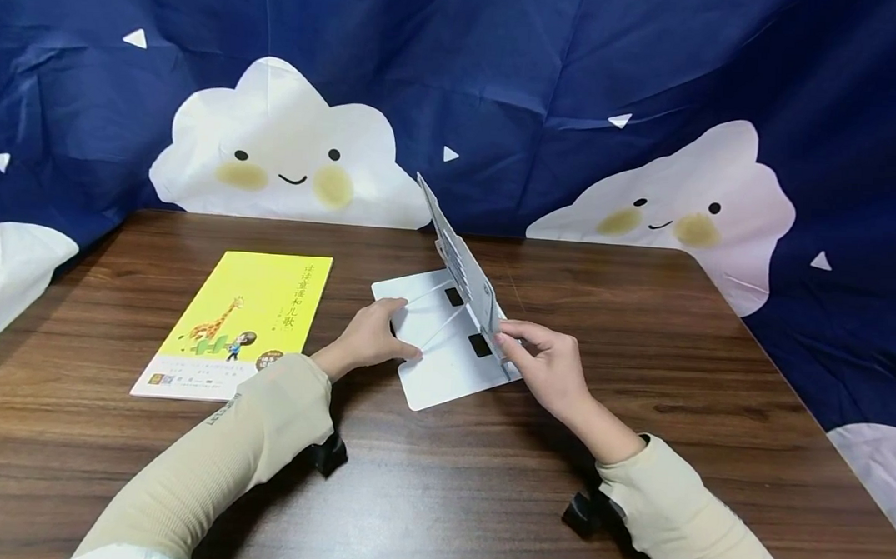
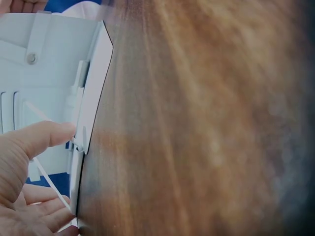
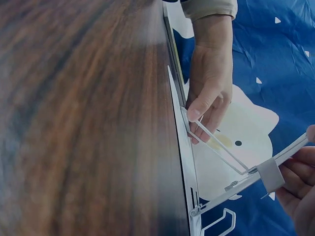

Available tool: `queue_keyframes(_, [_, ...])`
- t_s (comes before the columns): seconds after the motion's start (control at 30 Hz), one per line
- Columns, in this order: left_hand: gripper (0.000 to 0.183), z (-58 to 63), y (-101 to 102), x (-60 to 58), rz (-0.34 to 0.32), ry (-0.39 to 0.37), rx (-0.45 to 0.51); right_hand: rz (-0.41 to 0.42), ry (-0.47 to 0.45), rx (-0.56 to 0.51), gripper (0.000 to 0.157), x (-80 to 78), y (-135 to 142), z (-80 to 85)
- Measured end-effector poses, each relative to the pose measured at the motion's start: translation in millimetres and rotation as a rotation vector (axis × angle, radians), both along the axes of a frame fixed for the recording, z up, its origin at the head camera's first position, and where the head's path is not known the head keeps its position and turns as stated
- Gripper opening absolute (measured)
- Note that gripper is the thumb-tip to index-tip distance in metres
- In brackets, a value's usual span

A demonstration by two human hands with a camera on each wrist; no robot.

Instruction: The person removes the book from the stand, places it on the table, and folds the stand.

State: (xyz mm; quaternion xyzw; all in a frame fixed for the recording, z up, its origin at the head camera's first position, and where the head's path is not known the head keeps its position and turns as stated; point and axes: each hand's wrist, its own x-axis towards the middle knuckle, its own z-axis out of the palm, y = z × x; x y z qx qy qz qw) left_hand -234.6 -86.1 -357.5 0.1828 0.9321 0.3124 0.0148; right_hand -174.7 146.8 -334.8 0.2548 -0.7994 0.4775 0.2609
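A white metal book stand point(image 1: 443, 386) lies with its base plate on the table and its hinged panel point(image 1: 472, 272) tilted up. A thin wire prop point(image 3: 221, 142) runs from this panel towards the base plate. My left hand point(image 1: 372, 333) holds the wire prop at the plate's left edge, thumb and fingers spread on either side. In the left wrist view, the thumb point(image 2: 47, 136) is beside the plate's edge. With thumb and fingers, my right hand point(image 1: 551, 367) pinches the near edge of the raised panel. Part of the base plate is hidden behind the panel.
A yellow children's book point(image 1: 267, 305) with a giraffe on its cover lies flat to the left, partly behind the left sleeve. The brown wooden table point(image 1: 438, 496) meets a blue curtain point(image 1: 494, 81) with cloud prints at its far edge.
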Motion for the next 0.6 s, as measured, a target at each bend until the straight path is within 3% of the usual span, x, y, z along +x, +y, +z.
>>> queue_keyframes(0.33, [0.079, 0.2, 0.5, -0.6, -0.003, 0.006, -0.007, -0.048, -0.058, -0.128, 0.006, -0.9, 6.8, -0.7])
queue_keyframes(0.6, [0.077, -0.5, 2.4, 0.3, 0.009, 0.003, -0.006, -0.089, -0.076, -0.159, 0.005, -2.6, 10.0, -1.0])
